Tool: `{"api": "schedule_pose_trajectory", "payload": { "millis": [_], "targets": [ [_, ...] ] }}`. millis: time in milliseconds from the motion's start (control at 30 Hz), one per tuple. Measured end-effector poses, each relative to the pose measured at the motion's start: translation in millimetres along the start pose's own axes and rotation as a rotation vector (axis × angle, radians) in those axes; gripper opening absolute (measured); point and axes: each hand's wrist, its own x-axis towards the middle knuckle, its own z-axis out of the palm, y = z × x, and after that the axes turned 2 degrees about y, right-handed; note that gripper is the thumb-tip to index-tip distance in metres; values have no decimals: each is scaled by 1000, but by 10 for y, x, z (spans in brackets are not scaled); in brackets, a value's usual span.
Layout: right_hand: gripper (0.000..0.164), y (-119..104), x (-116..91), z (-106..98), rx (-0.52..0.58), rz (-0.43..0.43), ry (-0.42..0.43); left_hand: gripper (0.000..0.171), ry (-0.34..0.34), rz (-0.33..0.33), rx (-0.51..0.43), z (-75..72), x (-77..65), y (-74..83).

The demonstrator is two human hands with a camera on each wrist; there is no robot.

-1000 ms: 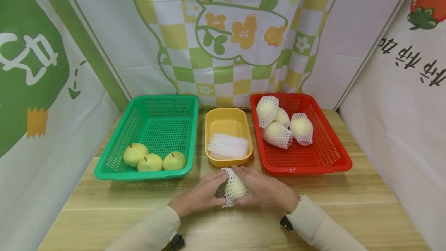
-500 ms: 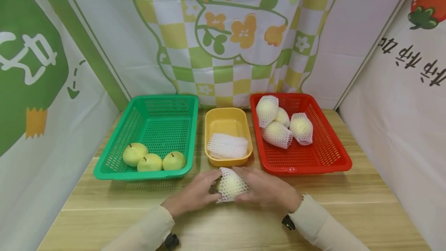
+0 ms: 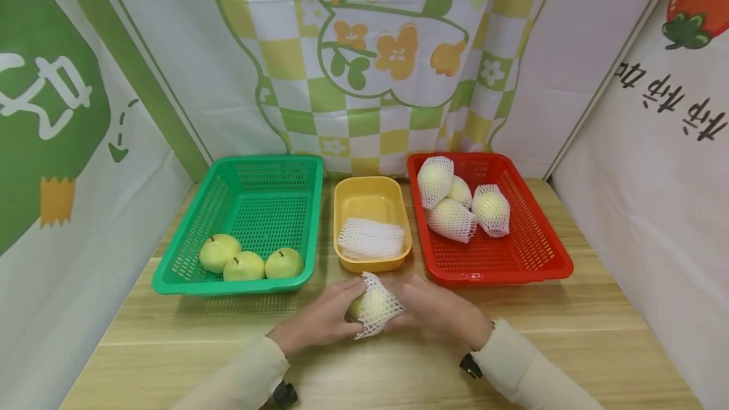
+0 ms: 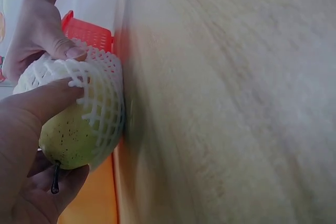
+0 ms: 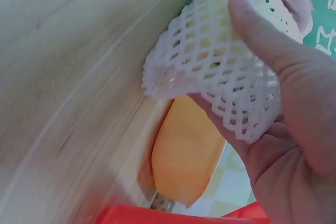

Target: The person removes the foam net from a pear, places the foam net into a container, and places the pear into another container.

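Between both hands, just above the table in front of the yellow box, is a yellow-green pear (image 4: 68,135) partly covered by a white foam net sleeve (image 3: 378,309). My left hand (image 3: 319,319) grips the bare stem end, thumb over the net's edge; the dark stem (image 4: 55,177) pokes out between the fingers in the left wrist view. My right hand (image 3: 435,309) holds the netted side, its thumb (image 5: 262,32) pressed on the mesh. In the right wrist view the sleeve's loose end gapes past the fruit.
A green basket (image 3: 239,286) with several bare pears (image 3: 245,266) stands at left. Behind the hands, a yellow box (image 3: 373,266) holds folded white net sleeves (image 3: 371,239). At right, a red basket (image 3: 524,277) contains several netted pears (image 3: 452,220). Fabric walls (image 3: 364,125) enclose the wooden table (image 3: 364,378).
The net sleeve has spread over more of the pear since a second ago, and the pear has turned a little. Both hands stay in nearly the same place. Baskets and box are unchanged.
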Motion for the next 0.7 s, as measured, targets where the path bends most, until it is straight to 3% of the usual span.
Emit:
{"api": "schedule_pose_trajectory", "payload": {
  "millis": [233, 433, 700],
  "targets": [
    [65, -52, -2, 19, -19, -70, 20, 65, 13, 11, -20, -92, -61, -21],
    [43, -100, 12, -20, -133, -96, 39, 77, 25, -12, -8, -185, -146, -67],
    [16, -113, -9, -127, -116, -135, 73, 76, 22, -61, -7, -256, -216, -121]
  ]
}}
